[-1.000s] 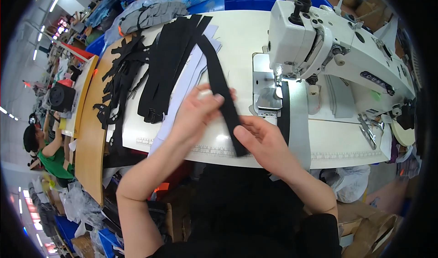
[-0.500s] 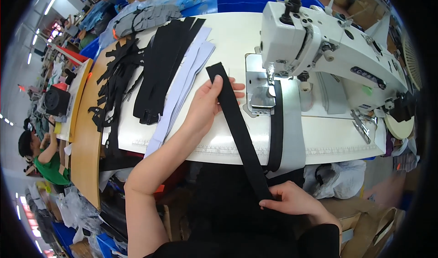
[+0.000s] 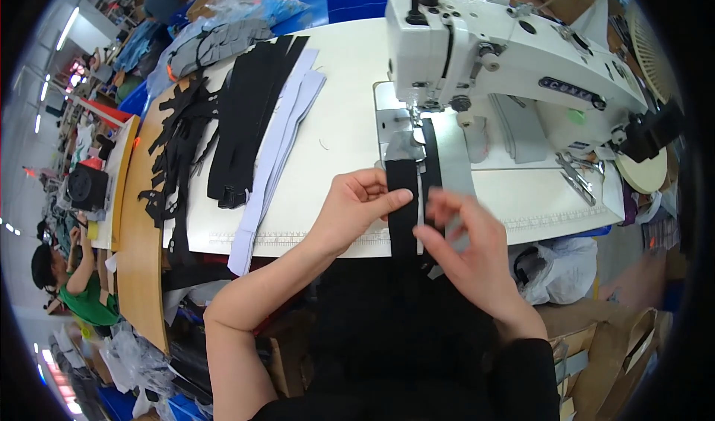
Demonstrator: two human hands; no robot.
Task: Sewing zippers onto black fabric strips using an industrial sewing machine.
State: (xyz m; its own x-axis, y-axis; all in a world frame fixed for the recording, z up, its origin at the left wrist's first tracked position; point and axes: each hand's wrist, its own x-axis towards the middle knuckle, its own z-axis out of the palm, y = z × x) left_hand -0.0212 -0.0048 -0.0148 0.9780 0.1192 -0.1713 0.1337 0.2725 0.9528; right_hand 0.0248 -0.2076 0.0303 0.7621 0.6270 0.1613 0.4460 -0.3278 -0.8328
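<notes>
A black fabric strip (image 3: 403, 209) hangs toward me over the table's front edge, its top end at the metal plate of the white sewing machine (image 3: 447, 56). My left hand (image 3: 363, 206) pinches that strip near its upper end, thumb on top. Right beside it, my right hand (image 3: 469, 246) is at the strip's right edge, thumb against it; its fingers are smeared by motion. A second black strip (image 3: 431, 153) lies on a light grey fabric piece (image 3: 457, 168) and runs back under the needle area.
To the left lie stacked black strips (image 3: 242, 123), pale lavender strips (image 3: 287, 138) and tangled black straps (image 3: 182, 145). Metal scissors (image 3: 577, 181) rest at the right, near folded grey pieces (image 3: 518, 127). A person in green (image 3: 86, 294) works at far left.
My left hand has brought the black strip right and nearer, beside the strip at the machine. My right hand has risen from below the table edge to join it.
</notes>
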